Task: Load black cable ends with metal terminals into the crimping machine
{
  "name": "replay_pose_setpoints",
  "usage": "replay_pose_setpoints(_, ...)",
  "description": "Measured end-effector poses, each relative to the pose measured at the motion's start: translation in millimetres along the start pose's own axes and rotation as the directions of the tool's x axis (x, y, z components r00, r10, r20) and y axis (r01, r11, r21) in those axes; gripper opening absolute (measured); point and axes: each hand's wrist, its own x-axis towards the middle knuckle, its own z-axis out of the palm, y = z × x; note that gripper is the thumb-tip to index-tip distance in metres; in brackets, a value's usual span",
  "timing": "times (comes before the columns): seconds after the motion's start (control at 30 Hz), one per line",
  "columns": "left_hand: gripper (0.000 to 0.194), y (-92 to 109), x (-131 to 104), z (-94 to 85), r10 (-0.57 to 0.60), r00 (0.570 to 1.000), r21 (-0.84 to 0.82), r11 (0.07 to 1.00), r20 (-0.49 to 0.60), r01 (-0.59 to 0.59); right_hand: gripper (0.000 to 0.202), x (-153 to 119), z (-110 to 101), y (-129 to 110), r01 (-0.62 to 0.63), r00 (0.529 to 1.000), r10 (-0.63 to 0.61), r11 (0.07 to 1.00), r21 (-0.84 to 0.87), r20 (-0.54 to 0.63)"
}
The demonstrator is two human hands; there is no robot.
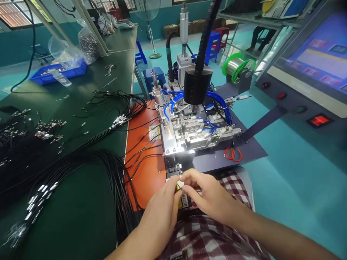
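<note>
My left hand and my right hand meet low in the middle, just in front of the machine's black feed block. Thumb and fingers of each are pinched together, tips nearly touching. Whatever lies between them is too small and hidden to make out. Below the fingers, a yellow and white label partly shows. Beyond stands the metal machine with blue air hoses. Left of my hands, black cables run over the table edge and an orange panel.
Bundled cables with metal ends lie on the green table, near loose metal parts and a blue tray. Red-handled scissors rest right of the machine. A black nozzle hangs overhead; a control screen and wire spool stand right.
</note>
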Motion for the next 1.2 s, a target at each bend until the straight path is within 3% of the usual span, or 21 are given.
replay_pose_setpoints(0.13, 0.020, -4, 14, -1.0, -0.161, 0.985, -0.343, 0.923, 0.068, 0.175, 0.014, 14, -5, 14, -0.113, 0.991, 0.130, 0.909, 0.402, -0.016)
replay_pose_setpoints(0.3, 0.026, -13, 24, -0.7, -0.211, 0.970, -0.551, 0.798, 0.124, 0.244, 0.022, 15, -9, 25, -0.160, 0.982, 0.189, 0.870, 0.467, -0.014)
replay_pose_setpoints(0.8, 0.032, -9, 23, -3.5, -0.204, 0.966, -0.621, 0.741, 0.156, 0.257, 0.018, 20, 8, 25, -0.120, 0.983, 0.183, 0.686, 0.717, -0.011)
replay_pose_setpoints(1.2, 0.034, -5, 23, -5.7, -0.204, 0.961, -0.688, 0.670, 0.189, 0.278, 0.013, 19, 17, 23, -0.084, 0.982, 0.185, 0.620, 0.780, -0.042)
